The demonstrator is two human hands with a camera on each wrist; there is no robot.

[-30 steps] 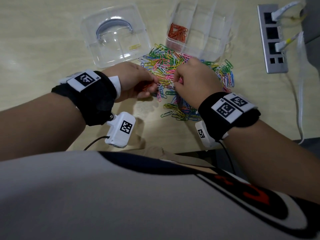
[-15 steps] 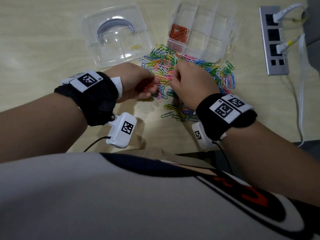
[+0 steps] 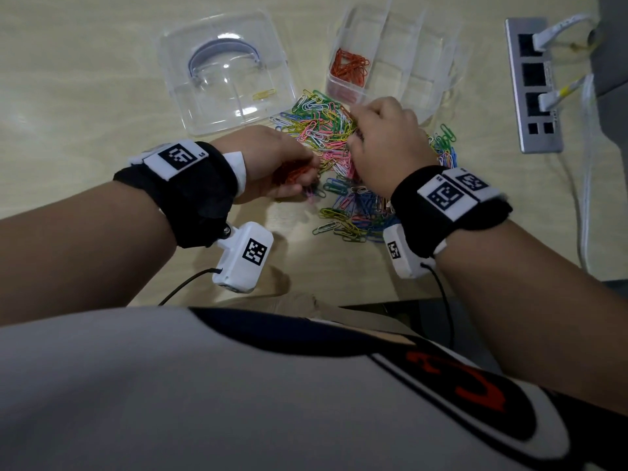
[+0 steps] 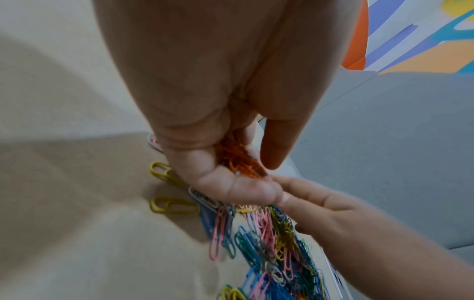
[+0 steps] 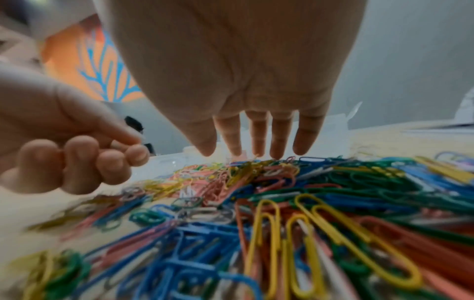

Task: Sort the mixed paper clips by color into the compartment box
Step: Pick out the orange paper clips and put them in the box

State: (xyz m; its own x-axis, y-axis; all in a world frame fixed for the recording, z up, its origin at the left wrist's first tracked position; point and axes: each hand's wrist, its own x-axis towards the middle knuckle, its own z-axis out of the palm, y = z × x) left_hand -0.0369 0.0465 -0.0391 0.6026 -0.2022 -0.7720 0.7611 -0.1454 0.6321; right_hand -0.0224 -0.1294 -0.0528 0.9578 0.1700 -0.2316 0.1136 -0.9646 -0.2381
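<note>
Right hand (image 3: 384, 144) farther up the pile (image 3: 326, 130), fingers seemingly straight; left hand (image 3: 272, 164) clutching orange clips (image 4: 238, 160).

head cam overhead, wrist cams close

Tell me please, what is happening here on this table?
A person sorts clips by color. The left hand holds a bunch of orange clips. The right hand reaches straight fingers down to the pile. In the box, only one compartment holds sorted clips, all orange.
</note>
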